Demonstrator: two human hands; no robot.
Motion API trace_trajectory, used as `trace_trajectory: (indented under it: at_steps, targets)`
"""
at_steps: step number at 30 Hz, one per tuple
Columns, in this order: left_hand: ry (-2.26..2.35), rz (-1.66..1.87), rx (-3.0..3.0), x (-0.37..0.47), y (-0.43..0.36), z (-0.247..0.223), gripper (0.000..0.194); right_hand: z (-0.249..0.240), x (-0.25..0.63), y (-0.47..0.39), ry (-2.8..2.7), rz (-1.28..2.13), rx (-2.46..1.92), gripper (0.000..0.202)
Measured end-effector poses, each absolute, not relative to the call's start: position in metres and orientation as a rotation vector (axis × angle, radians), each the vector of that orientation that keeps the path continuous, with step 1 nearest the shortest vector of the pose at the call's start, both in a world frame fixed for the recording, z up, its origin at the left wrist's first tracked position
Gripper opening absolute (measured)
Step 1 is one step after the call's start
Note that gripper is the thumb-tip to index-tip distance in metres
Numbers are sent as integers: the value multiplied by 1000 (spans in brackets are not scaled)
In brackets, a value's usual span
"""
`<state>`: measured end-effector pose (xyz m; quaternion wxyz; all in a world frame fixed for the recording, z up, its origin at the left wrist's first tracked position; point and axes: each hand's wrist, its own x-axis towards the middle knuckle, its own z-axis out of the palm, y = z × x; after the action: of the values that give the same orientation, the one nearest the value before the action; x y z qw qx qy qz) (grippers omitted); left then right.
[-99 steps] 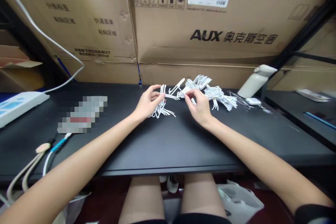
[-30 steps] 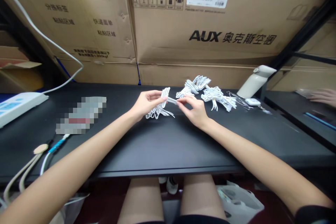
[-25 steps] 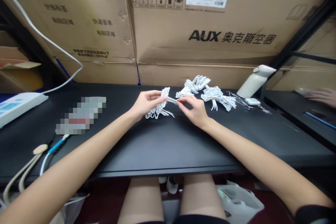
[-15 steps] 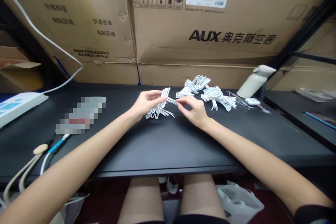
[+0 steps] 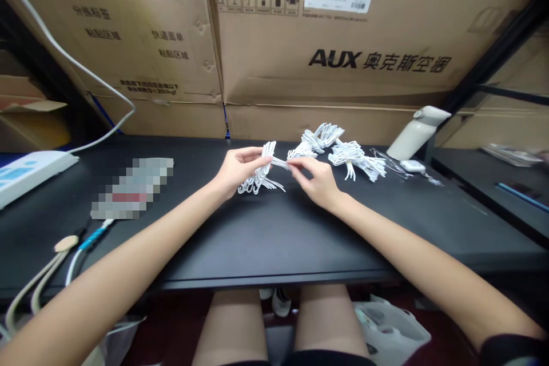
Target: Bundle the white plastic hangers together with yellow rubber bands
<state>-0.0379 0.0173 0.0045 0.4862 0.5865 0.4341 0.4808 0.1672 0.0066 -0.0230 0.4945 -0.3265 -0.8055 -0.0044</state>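
Observation:
My left hand (image 5: 240, 170) pinches a bundle of thin white cords (image 5: 269, 150) between thumb and fingers, with bent ends standing above the thumb. The cords' other ends stretch right to my right hand (image 5: 315, 178), whose thumb and fingertips are closed on them. Beneath the left hand, more looped white cords (image 5: 254, 184) hang or lie close to the tabletop; I cannot tell whether they belong to the same bundle. Just behind and right of my right hand lie several other white cord bundles (image 5: 354, 157), gathered at their middles with loose ends fanned out.
On the black table (image 5: 274, 246), a white bottle (image 5: 418, 134) stands at right, near glasses (image 5: 392, 164) and a small white case (image 5: 412, 166). A blurred-out flat object (image 5: 132, 189) with a cable and a white power strip (image 5: 36, 174) lie left. Large cardboard boxes (image 5: 274, 68) rise behind.
The pinched cords and fingertips have shifted very slightly left. Both hands keep their hold, and everything else stays in place.

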Motion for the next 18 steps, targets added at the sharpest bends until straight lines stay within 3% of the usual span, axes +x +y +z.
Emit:
trace_trajectory:
  at_steps: [10, 18]
  targets:
    - [1074, 1473, 1166, -39, 25, 6, 40, -26, 166, 7, -1894, 67, -853, 11]
    - [1075, 1470, 1154, -37, 24, 0, 39, -32, 166, 11, -2282, 254, -819, 12]
